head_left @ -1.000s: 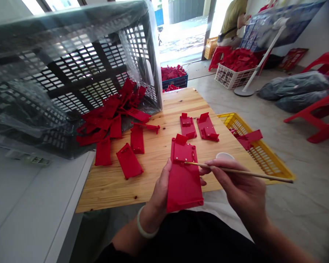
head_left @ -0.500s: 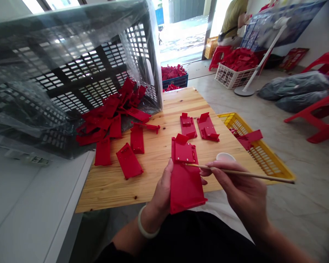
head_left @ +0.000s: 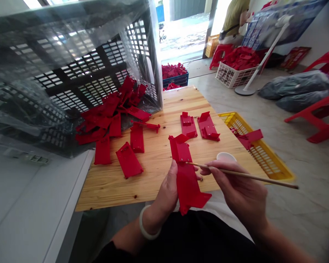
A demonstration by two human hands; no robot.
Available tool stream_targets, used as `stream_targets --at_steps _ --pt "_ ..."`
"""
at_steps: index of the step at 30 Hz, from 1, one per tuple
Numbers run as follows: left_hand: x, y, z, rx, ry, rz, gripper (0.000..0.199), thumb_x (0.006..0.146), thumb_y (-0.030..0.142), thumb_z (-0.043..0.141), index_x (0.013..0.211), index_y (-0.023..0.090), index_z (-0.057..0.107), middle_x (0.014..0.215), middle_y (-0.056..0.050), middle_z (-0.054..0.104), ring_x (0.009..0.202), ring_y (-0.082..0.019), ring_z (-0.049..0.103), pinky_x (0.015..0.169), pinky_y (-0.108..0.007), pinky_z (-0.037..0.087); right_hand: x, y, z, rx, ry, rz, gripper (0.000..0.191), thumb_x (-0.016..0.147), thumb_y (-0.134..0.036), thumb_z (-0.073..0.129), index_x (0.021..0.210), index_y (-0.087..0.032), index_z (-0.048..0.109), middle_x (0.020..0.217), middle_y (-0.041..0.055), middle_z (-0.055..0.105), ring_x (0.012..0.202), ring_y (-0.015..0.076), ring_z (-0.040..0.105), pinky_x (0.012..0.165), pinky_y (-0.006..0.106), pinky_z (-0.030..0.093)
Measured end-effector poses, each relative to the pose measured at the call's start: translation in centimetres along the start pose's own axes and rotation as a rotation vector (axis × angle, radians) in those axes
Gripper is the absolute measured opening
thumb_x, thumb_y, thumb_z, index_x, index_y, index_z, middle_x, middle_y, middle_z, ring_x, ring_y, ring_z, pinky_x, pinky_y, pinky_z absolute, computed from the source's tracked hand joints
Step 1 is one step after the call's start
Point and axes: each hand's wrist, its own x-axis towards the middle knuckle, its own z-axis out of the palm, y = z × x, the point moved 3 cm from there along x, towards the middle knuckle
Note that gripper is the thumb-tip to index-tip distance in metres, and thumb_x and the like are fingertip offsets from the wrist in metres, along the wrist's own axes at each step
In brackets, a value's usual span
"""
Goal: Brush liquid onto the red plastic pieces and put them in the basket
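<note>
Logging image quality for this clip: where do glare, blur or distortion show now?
Head view: doorway overexposed; glare on the plastic over the dark crate; wide-angle stretch towards the edges; right forearm soft; held red part and thin brush fairly clear.

Dark bundles (head_left: 298, 87) lie between a white stand (head_left: 265, 56) and red stools (head_left: 320, 106)

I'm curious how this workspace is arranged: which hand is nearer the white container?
Right. The right hand, with a thin stick, is just below the white container in the picture; the left hand, holding a red part, is farther off, down and left.
</note>
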Motion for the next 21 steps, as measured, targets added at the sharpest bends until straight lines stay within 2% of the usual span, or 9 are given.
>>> stream_targets --at_steps 5,9,11,15,21 --pt "-0.03 0.31 0.14 0.041 0.042 0.017 0.082 0.099 0.085 0.046 0.107 0.012 0.083 0.096 -0.016 0.085 0.097 -0.032 0.079 0.092 -0.038 0.058 -0.10 0.06 0.06 -0.051 -0.101 -0.017 0.025 0.102 -0.014 0.073 0.123 -0.028 0.077 0.099 0.0013 0.084 0.083 0.0194 0.082 0.080 0.031 0.068" --pt "0.18 0.11 -0.04 0.033 0.069 0.010 0.080 0.099 0.083 0.047 0.103 0.013 0.084 0.094 -0.015 0.085 0.096 -0.031 0.079 0.090 -0.035 0.058 -0.22 -0.19 -0.16 -0.083 -0.169 -0.046 0.033 0.101 -0.011 0.072 0.127 -0.030 0.076 0.106 -0.0001 0.083 0.092 0.0168 0.081 0.088 0.027 0.065" --pt "0.34 -0.06 -0.14 0.022 0.072 -0.008 0.080 0.098 0.084 0.048 0.104 0.013 0.083 0.094 -0.015 0.085 0.096 -0.031 0.079 0.087 -0.035 0.058 -0.24 -0.27 -0.34 -0.102 -0.176 -0.054 0.034 0.101 -0.010 0.071 0.128 -0.030 0.075 0.109 -0.0007 0.083 0.096 0.0158 0.081 0.091 0.026 0.064" --pt "0.61 0.09 -0.14 0.011 0.070 -0.002 0.077 0.097 0.084 0.050 0.093 0.014 0.082 0.090 -0.014 0.084 0.090 -0.029 0.079 0.084 -0.034 0.057 -0.16 -0.57 -0.47 -0.131 -0.188 -0.112 0.034 0.100 -0.009 0.071 0.127 -0.029 0.075 0.109 0.0001 0.083 0.098 0.0174 0.082 0.095 0.027 0.064" --pt "0.45 0.31 0.16 -0.030 0.056 -0.030 0.079 0.094 0.086 0.054 0.102 0.014 0.084 0.091 -0.014 0.084 0.092 -0.031 0.079 0.086 -0.037 0.059 0.30 -0.83 -0.22 -0.152 -0.166 -0.160 0.032 0.099 -0.008 0.071 0.124 -0.027 0.076 0.110 0.0012 0.084 0.096 0.0180 0.082 0.094 0.027 0.065"
